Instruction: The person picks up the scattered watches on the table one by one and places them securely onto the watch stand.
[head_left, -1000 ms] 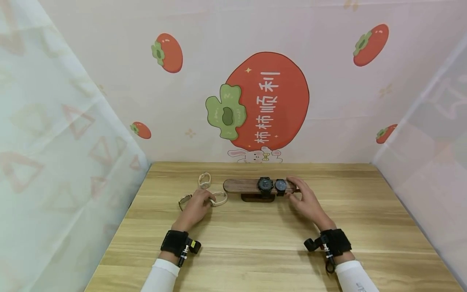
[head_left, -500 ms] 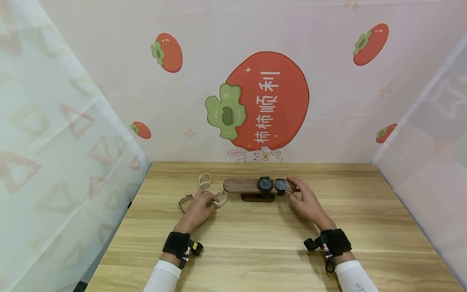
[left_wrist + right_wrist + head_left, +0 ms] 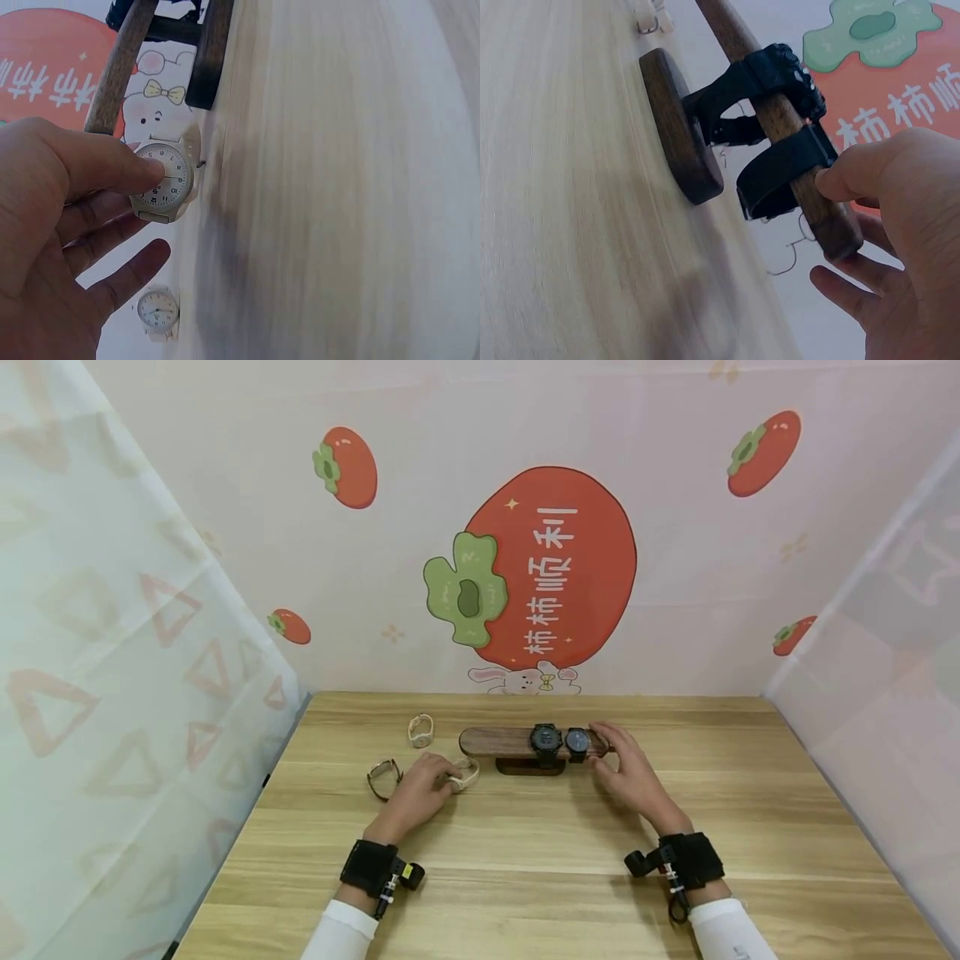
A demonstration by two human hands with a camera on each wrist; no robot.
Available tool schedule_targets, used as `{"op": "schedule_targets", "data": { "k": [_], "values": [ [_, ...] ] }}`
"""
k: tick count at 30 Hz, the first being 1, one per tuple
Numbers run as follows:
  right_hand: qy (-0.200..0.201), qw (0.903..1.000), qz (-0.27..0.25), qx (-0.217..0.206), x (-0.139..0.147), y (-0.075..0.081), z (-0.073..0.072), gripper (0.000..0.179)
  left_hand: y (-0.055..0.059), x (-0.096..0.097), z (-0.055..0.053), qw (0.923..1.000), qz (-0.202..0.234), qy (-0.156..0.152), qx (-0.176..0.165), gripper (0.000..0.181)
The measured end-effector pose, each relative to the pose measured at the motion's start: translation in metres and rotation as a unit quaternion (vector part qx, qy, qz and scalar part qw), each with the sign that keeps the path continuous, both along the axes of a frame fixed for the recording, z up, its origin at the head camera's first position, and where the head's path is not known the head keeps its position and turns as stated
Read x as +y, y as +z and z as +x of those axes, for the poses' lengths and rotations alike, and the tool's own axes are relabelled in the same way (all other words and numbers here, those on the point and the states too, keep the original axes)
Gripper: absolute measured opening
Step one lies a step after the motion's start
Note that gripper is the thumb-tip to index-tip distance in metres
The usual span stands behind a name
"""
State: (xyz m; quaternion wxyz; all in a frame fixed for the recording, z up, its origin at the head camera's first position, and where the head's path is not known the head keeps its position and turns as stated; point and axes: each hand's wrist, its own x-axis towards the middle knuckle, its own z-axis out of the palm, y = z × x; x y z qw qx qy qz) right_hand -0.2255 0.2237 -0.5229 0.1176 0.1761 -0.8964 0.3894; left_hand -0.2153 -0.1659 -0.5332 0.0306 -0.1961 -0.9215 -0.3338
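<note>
My left hand [image 3: 422, 793] pinches a cream wristwatch [image 3: 166, 182], its thumb lying over the white dial and the fingers behind. In the head view that watch is near the left end of a dark wooden watch stand [image 3: 495, 742]. My right hand [image 3: 632, 777] grips the stand's right end between thumb and fingers. Two black watches hang on the bar with their straps around it: a chunky one [image 3: 546, 738] and, nearer my right hand, a slimmer one [image 3: 577, 741]. The stand's oval base [image 3: 676, 127] rests on the table.
Another cream watch [image 3: 421, 731] stands on the table behind my left hand. A dark-strapped watch [image 3: 384, 778] lies to the left of that hand. The wooden table [image 3: 525, 877] meets a printed backdrop [image 3: 675, 652] at the back, with cloth walls at both sides.
My left hand has moved a little to the right with the cream watch, uncovering more of the dark-strapped watch. My right hand stays on the stand's end.
</note>
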Motion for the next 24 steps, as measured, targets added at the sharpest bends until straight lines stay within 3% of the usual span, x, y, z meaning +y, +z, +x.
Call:
{"op": "schedule_targets", "data": {
  "k": [11,24],
  "values": [
    [-0.001,0.9982,-0.002,0.059,-0.012,0.005,0.006,0.056,0.002,0.015,0.006,0.9994,0.010,-0.032,0.006,0.019],
    [0.025,0.9938,-0.002,0.109,-0.034,0.008,0.015,0.050,0.003,0.045,0.008,0.9935,0.096,-0.058,-0.019,0.028]
  ]
}}
